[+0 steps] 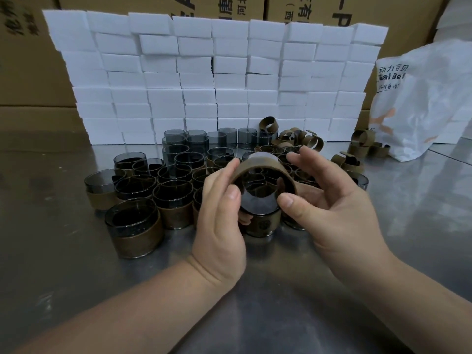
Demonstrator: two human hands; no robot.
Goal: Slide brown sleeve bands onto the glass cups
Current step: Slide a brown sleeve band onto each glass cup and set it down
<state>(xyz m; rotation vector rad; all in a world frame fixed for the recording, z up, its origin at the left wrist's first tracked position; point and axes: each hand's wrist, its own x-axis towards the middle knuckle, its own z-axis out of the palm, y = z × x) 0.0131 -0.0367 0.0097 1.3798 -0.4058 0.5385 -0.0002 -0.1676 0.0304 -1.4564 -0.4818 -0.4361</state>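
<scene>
- Before a wall of white boxes (pixel 204 80) stacked across the back of a steel tabletop (pixel 63 277), two bare hands hold up one smoky glass cup (pixel 258 203)
- The glass cup is raised off the tabletop in front of the middle of the wall, tipped on its side so that one round end faces the viewer
- A brown sleeve band (pixel 263 166) is wrapped around the half of the cup nearer the wall; the half farther from the wall is bare glass
- The left hand (pixel 222 226) grips the cup from the left, thumb on the near rim, fingers (pixel 231 167) curled around the band's side
- The right hand (pixel 332 213) clasps it from the right, thumb pressed to the glass, fingers (pixel 310 155) arched around the band; whether every fingertip touches cannot be told
- Banded cups (pixel 135 226) stand packed together on the tabletop, out from the wall and under the hands
- Bare grey cups (pixel 176 139) stand in rows right at the foot of the wall
- Loose brown bands (pixel 293 136) lie heaped at the wall's foot towards its right end, with a smaller heap (pixel 365 144) just past that end
- A white plastic bag (pixel 421 98) with printed lettering slumps beside the wall's right end
- Cardboard cartons (pixel 33 60) rise behind the wall
</scene>
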